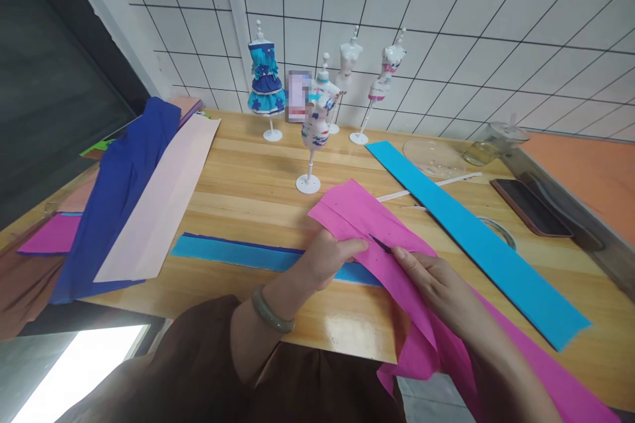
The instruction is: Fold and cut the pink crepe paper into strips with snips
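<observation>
A long sheet of pink crepe paper (354, 201) lies over the front of the table and hangs past its edge at the lower right. My left hand (325, 258) pinches its left edge, thumb on top and fingers underneath. My right hand (431, 277) is closed around dark-bladed scissors (381, 244), whose pointed tip rests against the pink paper; the handles are hidden in my grip. Beneath my left wrist, a light blue strip (233, 252) with a dark blue edge lies along the table.
Several small white mannequins stand at the back, one in a blue dress (266, 79), one with a printed pattern (316, 125) nearest. A wide blue strip (476, 244), phone (530, 207), tape roll (499, 232) and clear cup (491, 142) lie right. Folded papers (159, 192) lie left.
</observation>
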Available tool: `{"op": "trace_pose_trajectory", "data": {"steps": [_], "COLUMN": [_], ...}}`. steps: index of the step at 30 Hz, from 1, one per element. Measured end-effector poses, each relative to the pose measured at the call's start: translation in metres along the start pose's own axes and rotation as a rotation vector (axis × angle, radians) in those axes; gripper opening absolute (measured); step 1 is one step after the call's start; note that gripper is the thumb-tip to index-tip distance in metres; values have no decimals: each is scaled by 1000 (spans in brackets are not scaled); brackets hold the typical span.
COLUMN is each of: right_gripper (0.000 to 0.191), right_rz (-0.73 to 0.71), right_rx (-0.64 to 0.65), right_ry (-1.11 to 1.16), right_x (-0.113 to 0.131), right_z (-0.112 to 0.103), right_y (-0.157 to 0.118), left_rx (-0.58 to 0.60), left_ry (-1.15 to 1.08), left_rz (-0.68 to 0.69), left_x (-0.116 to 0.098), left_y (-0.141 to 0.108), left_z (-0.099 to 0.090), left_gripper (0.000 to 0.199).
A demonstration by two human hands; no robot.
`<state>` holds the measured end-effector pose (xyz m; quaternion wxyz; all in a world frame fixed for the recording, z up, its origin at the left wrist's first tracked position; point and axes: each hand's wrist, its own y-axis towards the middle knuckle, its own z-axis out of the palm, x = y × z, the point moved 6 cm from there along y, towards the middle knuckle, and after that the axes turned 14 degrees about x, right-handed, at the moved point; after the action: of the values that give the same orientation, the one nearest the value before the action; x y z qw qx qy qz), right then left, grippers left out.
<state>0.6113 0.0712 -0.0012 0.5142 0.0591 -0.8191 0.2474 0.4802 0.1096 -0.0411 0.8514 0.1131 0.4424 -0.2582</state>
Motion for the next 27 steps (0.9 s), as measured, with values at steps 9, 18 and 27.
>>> {"op": "trace_pose_trajectory", "data": {"steps": [9,18,27], "right_gripper": [49,49,43], "right_rz": [28,58,43], "right_rx": [-23,-78,-98], "right_ry": [15,-8,-149], "right_x": [-12,-17,-15], "right_z": [1,1,-5], "right_y": [4,4,-18], "left_rx": [-11,-34,-74], "left_ry": [-46,-43,27], "left_rz": [-10,-15,-56], "left_x": [0,0,2], "left_y": [-1,0,1], "left_z": [1,0,-6], "left_gripper": [35,29,35]}}
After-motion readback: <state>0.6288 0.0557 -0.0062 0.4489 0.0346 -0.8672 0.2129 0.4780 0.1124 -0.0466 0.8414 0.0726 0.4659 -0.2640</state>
